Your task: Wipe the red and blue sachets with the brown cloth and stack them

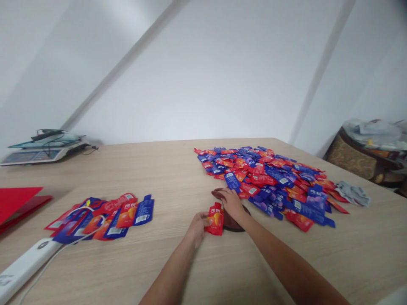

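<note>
Low in front of me, my left hand point(198, 226) pinches the left edge of a red flat pouch point(216, 218) with orange fruit printed on it. The pouch is upright, spout end up. My right hand point(232, 204) is beside its top, its fingers closed over the raised part of a dark brown, soft-looking item point(234, 224). The hand and forearm hide much of that item, and its kind is not clear. Just beyond my right hand spreads a large heap of red and blue pouches point(260, 178).
Several pouches point(144, 212) lie overlapping at the left, near a white bar-shaped device point(28, 267) with a cable. A red folder point(19, 203) and a scale point(44, 154) are farther left. A grey cloth point(352, 193) lies right of the heap; a chair point(352, 156) stands beyond the table.
</note>
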Demonstrator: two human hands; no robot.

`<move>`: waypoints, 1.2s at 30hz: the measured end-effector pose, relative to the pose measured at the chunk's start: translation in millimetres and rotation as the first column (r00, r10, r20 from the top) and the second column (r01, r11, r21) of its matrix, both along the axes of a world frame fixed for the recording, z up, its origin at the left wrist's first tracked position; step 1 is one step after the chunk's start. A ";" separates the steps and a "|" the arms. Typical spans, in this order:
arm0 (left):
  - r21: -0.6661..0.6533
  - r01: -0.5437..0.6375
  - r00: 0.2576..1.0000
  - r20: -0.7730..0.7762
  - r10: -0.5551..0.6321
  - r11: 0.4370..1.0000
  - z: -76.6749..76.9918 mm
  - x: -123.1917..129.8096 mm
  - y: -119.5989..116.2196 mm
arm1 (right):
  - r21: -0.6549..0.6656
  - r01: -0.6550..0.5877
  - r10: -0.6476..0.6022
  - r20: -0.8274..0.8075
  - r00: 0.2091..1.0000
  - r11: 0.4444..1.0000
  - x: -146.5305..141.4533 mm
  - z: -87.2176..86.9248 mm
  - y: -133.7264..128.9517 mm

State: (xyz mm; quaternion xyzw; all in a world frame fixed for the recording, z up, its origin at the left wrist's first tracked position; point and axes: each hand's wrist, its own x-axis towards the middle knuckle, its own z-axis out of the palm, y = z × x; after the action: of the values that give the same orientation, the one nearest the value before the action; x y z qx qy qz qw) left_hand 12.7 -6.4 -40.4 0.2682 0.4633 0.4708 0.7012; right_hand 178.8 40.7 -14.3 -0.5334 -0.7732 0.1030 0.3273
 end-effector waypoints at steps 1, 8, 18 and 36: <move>0.014 -0.013 1.000 0.003 0.013 1.000 0.2 0.7 0.2 | 0.017 -0.013 0.013 0.007 1.000 1.000 -8.3 2.3 -9.0; 0.098 0.025 0.999 0.043 -0.030 0.995 0.6 5.4 0.1 | -0.024 -0.067 0.069 0.113 0.991 0.997 -27.4 -14.4 -47.7; -0.004 -0.052 0.999 0.009 0.052 0.999 1.2 4.8 -0.2 | -0.035 -0.002 0.005 0.075 0.997 0.999 -3.8 0.6 -5.5; 0.063 -0.203 0.966 0.175 0.190 0.977 -2.5 2.8 7.9 | -0.219 -0.477 0.383 -0.364 0.849 0.851 -5.5 -10.2 -88.4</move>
State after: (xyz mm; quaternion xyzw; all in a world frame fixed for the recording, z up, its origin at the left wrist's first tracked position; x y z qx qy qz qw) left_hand 15.5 1.5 -42.9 0.2083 0.4074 0.5773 0.6763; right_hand 173.3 -47.7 -24.5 -0.3652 -0.7883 0.3725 0.3263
